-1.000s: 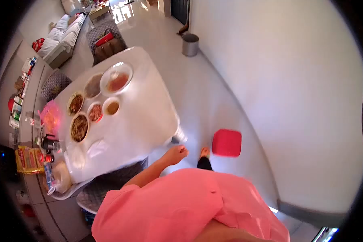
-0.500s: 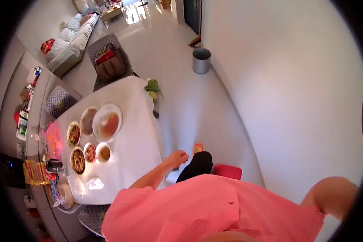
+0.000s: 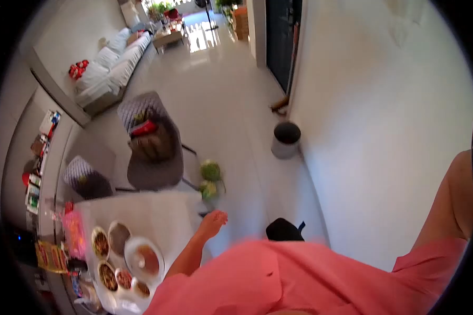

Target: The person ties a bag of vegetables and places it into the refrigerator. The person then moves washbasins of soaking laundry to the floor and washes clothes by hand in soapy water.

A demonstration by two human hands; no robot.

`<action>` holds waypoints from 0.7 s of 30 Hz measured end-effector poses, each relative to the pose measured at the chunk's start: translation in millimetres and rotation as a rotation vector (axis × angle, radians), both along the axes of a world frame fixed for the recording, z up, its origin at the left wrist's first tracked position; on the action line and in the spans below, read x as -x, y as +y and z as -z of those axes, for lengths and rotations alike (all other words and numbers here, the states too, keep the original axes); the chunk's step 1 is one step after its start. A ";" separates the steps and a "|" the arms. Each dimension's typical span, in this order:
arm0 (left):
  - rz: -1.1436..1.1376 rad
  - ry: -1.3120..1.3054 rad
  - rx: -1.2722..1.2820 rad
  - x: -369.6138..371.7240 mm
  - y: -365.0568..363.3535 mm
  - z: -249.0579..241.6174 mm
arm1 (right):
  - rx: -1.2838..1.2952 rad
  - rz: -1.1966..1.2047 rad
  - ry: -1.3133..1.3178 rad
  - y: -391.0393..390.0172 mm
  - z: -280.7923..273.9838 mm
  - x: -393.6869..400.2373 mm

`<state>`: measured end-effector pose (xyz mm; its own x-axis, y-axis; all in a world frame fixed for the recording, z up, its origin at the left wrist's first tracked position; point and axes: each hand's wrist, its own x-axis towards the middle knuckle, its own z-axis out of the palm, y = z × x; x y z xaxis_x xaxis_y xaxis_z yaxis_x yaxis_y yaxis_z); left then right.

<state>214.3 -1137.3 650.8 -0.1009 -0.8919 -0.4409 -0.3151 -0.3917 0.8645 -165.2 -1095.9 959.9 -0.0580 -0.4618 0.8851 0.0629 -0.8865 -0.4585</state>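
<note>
The left hand (image 3: 212, 220) is in the lower middle of the frame, reaching up and away from the pink shirt (image 3: 231, 278), just beyond the right edge of the bench (image 3: 176, 218) as seen in the view. Its fingers are loosely bent and slightly blurred; whether the grip is apart or together cannot be told. Two round green vegetables (image 3: 210, 171) lie on the floor (image 3: 241, 157) a little above that hand, near the legs of a grey chair (image 3: 155, 173). The right arm (image 3: 446, 205) extends up along the right edge of the frame, its hand out of sight, so the state of that grip cannot be told. On the bench, at lower left, a large bowl (image 3: 131, 253) of reddish-brown liquid stands among five smaller dishes (image 3: 112, 227) of food, with a pink bag (image 3: 74, 236) and a yellow packet (image 3: 51, 257) to their left. The grey chair, beyond the bench, carries a brown handbag (image 3: 157, 146) and a red item (image 3: 144, 128). A second chair (image 3: 84, 178) stands to its left. A round bin (image 3: 286, 149) is beside the white wall (image 3: 383, 115), below a dark door (image 3: 282, 44), and a sofa (image 3: 102, 92) with pale cushions runs along the upper left.
</note>
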 end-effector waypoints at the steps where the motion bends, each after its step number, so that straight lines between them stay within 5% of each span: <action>1: -0.001 -0.009 0.029 -4.5 -44.7 -8.1 | -0.011 0.002 -0.017 -32.2 13.1 4.1; 4: 0.075 -0.033 0.331 -9.7 -163.6 -33.5 | -0.059 -0.034 -0.042 -147.2 39.8 -4.3; 8: -0.016 -0.218 0.342 -8.7 -316.0 -106.9 | -0.090 -0.165 -0.048 -318.1 48.7 -20.3; 13: -0.073 -0.521 0.455 -82.0 -441.8 -42.9 | -0.137 -0.335 0.002 -538.4 36.3 -58.1; 14: -0.096 -0.513 0.211 -86.9 -453.1 -55.7 | -0.145 -0.376 0.014 -578.7 33.3 -70.1; 16: -0.177 -0.609 0.200 -119.1 -456.3 -3.7 | -0.157 -0.442 0.034 -657.6 33.9 -97.8; 18: -0.410 -0.322 -0.196 -146.2 -456.5 43.6 | -0.164 -0.491 0.028 -731.1 40.3 -127.9; 19: -0.283 -0.488 -0.149 -161.1 -454.0 63.8 | -0.166 -0.502 0.029 -765.8 42.0 -144.0; 20: -0.567 -0.292 -0.330 -145.9 -478.2 21.7 | -0.161 -0.507 0.030 -798.7 43.9 -159.9; 21: -0.553 -0.288 -0.357 -165.6 -491.3 49.5 | -0.162 -0.511 0.029 -832.0 44.0 -175.2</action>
<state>380.0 -1628.6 601.4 0.4883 -0.5747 -0.6567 -0.1844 -0.8035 0.5661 10.0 -1927.9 915.9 0.2341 -0.5554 0.7980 0.4532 -0.6638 -0.5949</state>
